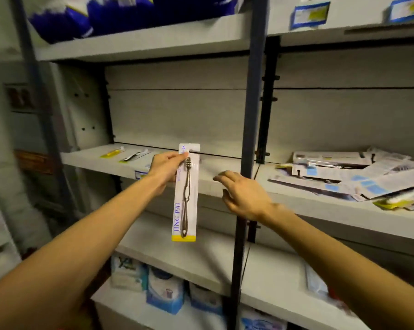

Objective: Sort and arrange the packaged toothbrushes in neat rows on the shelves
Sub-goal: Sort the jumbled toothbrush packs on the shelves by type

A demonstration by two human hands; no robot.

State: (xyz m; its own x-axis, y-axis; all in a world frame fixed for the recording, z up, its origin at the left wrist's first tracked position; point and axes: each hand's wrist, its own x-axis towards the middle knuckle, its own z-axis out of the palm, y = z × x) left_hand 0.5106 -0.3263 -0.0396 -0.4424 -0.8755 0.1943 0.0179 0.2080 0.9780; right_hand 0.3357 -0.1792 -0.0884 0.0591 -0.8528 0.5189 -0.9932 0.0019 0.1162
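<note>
While the left hand (168, 169) pinched a packaged toothbrush (185, 194) upright near the shelf (101, 160) front edge, the right hand (243, 196) hovered loose-fingered.

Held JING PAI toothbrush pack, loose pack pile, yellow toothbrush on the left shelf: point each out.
White JING PAI toothbrush pack (185, 201): head view, card middle.
Pile of loose white packs (344, 172): head view, pile centre.
Yellow toothbrush (112, 152): head view, handle.

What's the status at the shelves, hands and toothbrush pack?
Left hand pinches toothbrush pack near its top, hanging upright. Right hand open, empty. Loose pile unsorted on right shelf. Nothing in the way.
</note>
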